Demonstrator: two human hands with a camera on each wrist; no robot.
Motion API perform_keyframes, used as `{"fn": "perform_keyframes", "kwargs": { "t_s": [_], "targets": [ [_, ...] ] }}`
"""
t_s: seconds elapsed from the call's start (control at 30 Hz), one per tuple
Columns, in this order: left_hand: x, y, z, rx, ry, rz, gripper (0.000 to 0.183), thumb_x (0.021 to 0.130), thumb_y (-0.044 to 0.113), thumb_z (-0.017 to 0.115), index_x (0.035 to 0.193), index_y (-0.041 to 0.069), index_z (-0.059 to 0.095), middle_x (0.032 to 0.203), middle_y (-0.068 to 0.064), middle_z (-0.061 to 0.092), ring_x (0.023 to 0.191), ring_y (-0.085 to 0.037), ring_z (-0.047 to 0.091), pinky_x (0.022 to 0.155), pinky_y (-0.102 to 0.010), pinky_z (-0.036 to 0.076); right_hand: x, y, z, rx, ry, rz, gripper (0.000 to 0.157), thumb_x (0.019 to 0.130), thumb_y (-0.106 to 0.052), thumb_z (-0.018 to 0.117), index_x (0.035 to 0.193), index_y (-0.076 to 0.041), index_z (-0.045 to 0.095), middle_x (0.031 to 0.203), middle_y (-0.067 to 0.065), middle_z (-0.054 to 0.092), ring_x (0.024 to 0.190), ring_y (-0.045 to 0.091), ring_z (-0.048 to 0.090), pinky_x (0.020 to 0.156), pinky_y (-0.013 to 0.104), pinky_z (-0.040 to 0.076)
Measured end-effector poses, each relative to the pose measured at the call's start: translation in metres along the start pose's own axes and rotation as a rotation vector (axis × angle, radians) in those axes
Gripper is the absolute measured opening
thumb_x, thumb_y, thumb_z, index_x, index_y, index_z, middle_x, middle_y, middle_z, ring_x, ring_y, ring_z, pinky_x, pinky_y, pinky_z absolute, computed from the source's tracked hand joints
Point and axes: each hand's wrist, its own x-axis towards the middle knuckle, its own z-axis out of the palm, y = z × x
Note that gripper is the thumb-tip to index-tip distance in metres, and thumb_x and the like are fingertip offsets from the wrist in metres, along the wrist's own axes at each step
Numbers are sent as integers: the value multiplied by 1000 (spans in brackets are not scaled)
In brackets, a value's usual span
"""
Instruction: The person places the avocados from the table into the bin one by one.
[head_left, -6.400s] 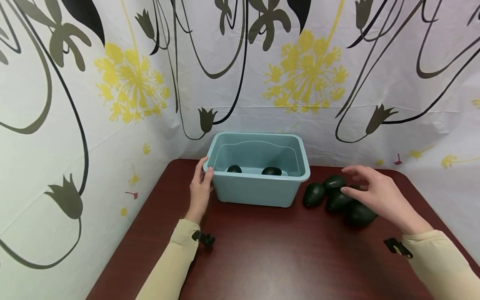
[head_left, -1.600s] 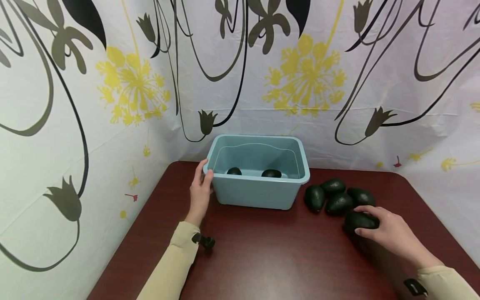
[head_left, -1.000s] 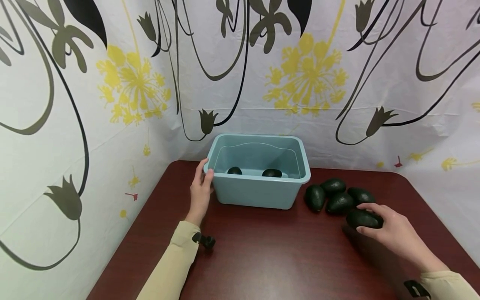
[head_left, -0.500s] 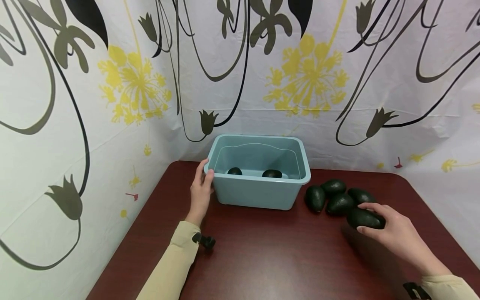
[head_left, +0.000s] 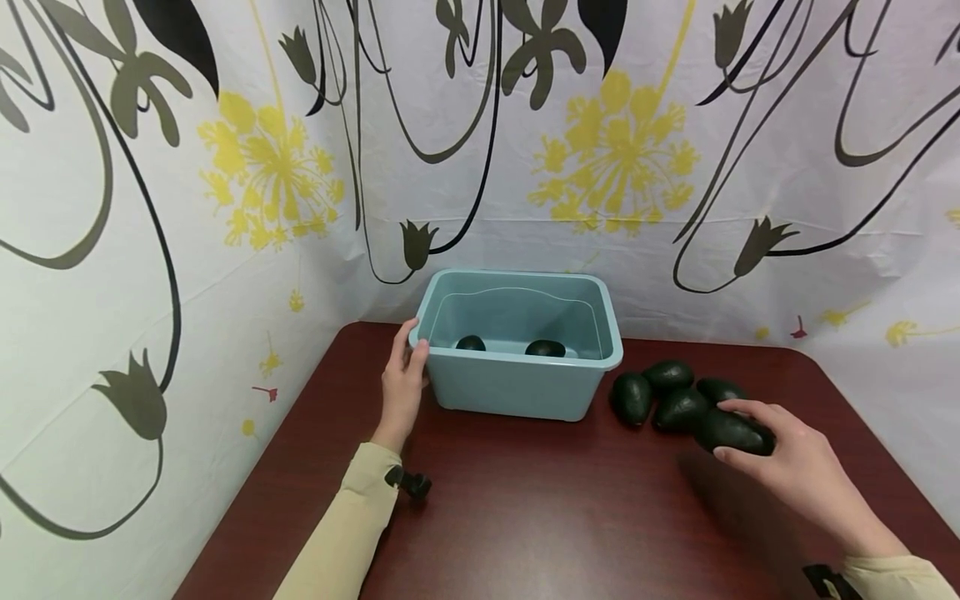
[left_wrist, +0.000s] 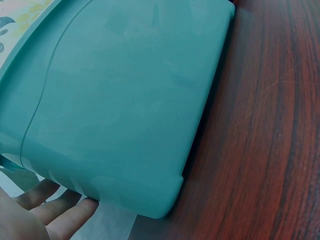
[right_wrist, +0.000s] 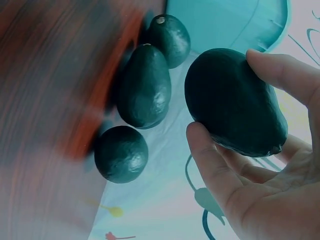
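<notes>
My right hand [head_left: 798, 467] holds a dark green avocado [head_left: 733, 433] between thumb and fingers, raised over the table with its shadow below. In the right wrist view the same avocado [right_wrist: 235, 102] fills the space between the fingertips. Just beyond it lie several more avocados [head_left: 681, 410] in a loose cluster. A light blue plastic bin [head_left: 510, 387] stands to their left, and two avocados [head_left: 545, 348] show inside, partly hidden by its front wall. My left hand [head_left: 401, 387] grips the bin's left front corner, thumb at the rim, fingers against the side wall [left_wrist: 120, 110].
The dark red wooden table [head_left: 540, 500] has rounded far corners. A white patterned cloth [head_left: 480, 192] hangs behind it and along the left. The bin's far side is close to the cloth.
My right hand has come down from above the cluster, taken hold of the nearest avocado and raised it, drifting slightly right. My left hand and the bin stay put.
</notes>
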Motion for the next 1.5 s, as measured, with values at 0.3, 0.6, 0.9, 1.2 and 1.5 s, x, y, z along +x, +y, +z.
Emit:
{"fn": "perform_keyframes", "kwargs": {
  "t_s": [0.3, 0.6, 0.9, 1.2, 1.5],
  "targets": [
    [0, 0, 0, 7, 7, 11, 50, 98, 60, 54, 146, 53, 41, 148, 5, 47, 125, -26, 53, 91, -66, 47, 0, -9, -2, -2, 73, -17, 63, 79, -50, 84, 134, -32, 61, 134, 7, 57, 117, 30, 50, 77, 27, 33],
    [0, -1, 0, 13, 12, 13, 50, 97, 61, 54, 145, 53, 42, 147, 6, 48, 125, -24, 54, 90, -63, 50, -1, -20, -3, 31, 143, -40, 59, 76, -45, 88, 129, -37, 62, 127, -4, 60, 106, 5, 46, 76, 21, 33],
    [0, -1, 0, 10, 13, 16, 50, 97, 61, 54, 145, 53, 42, 147, 5, 48, 125, -24, 54, 89, -61, 51, 2, -30, -6, 45, 158, -51, 61, 77, -42, 88, 132, -37, 62, 125, -6, 58, 103, 5, 46, 74, 21, 35],
    [1, -1, 0, 20, 11, 18, 50, 98, 61, 54, 146, 53, 41, 148, 3, 48, 125, -23, 54, 89, -61, 51, 3, -40, -10, 62, 180, -78, 62, 78, -38, 89, 134, -38, 61, 123, -13, 57, 101, 3, 47, 73, 18, 37],
    [0, 0, 0, 18, 9, 12, 51, 97, 62, 54, 146, 52, 41, 147, 5, 48, 125, -23, 54, 89, -62, 50, 4, -46, -13, 74, 191, -93, 62, 77, -36, 89, 134, -38, 62, 123, -15, 56, 101, 2, 47, 74, 17, 37]
  ]
}}
